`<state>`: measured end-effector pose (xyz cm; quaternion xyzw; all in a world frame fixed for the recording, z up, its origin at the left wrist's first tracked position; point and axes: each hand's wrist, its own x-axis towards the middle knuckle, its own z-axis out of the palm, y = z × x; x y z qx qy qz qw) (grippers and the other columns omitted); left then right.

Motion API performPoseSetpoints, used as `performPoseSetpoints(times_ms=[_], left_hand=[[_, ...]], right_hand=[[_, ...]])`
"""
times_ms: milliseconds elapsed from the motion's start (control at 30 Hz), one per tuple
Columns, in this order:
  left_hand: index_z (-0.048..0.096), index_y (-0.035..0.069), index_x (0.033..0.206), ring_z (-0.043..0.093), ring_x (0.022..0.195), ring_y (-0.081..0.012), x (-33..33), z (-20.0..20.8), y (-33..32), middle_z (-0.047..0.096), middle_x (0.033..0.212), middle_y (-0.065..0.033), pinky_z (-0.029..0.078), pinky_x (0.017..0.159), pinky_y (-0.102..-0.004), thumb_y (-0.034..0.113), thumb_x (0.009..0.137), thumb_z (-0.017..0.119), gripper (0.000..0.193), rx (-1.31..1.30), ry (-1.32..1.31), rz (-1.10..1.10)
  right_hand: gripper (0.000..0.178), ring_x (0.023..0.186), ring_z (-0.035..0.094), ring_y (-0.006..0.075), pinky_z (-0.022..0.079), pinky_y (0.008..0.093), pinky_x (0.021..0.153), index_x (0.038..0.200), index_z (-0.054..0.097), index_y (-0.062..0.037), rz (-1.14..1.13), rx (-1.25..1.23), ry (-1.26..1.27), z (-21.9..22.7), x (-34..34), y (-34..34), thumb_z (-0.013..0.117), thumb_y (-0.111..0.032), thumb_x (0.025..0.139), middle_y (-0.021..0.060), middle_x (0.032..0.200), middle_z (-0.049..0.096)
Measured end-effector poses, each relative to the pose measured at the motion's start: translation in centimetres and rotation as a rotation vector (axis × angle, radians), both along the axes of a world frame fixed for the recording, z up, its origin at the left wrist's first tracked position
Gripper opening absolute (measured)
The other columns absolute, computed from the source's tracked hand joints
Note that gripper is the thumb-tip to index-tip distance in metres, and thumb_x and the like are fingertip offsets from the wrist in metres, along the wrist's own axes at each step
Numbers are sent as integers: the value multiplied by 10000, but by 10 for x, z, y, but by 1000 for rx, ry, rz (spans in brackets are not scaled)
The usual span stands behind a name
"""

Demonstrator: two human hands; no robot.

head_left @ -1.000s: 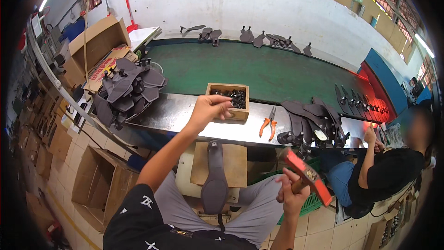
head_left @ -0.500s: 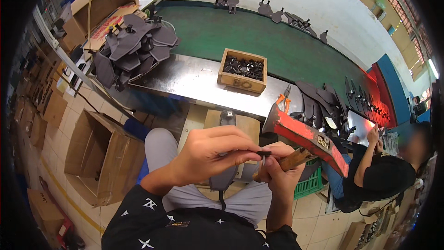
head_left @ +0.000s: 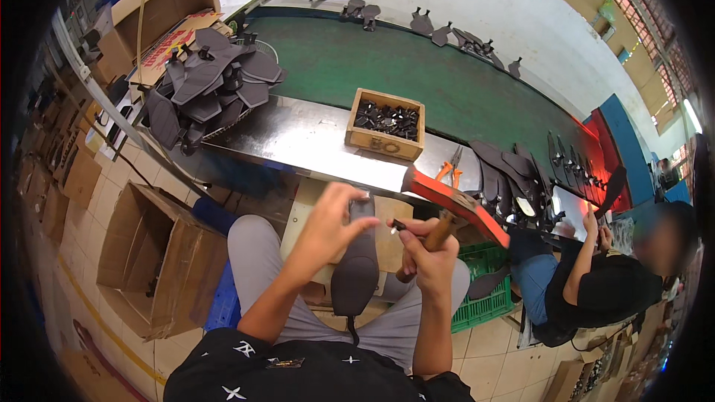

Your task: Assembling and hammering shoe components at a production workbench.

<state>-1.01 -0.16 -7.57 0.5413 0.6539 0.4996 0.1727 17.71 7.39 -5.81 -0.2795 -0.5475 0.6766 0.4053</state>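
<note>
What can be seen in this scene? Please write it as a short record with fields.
place: workbench beside a green conveyor belt
left hand: open, fingers spread above a dark shoe-shaped form on the lap
right hand: grips the wooden handle of a red hammer and pinches a small dark piece
bench: wooden box of small dark parts, orange pliers
left of bench: pile of dark cut pieces
nearby: seated co-worker at right

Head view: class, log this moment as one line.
left hand: open by dark sole | right hand: grips red hammer, pinches small tack
</note>
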Motion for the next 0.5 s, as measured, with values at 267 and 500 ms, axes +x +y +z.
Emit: performPoseSetpoints(times_ms=[267,500], left_hand=[[770,100,1024,673,965,-199,-27,-57,36,761,1030,-28,409,949,-358,296,815,821,291,-20,80,-60],[788,77,998,678,892,-256,-18,-76,23,751,932,-91,471,838,-373,301,772,856,325,63,-60,-41]], right_hand=[[194,486,491,33,359,209,429,1070,693,51,128,133,-265,-27,-22,43,737,-66,921,77,889,703],[203,943,692,156,537,306,871,1072,713,42,153,491,-387,-42,-30,44,736,-57,898,102,1012,748]])
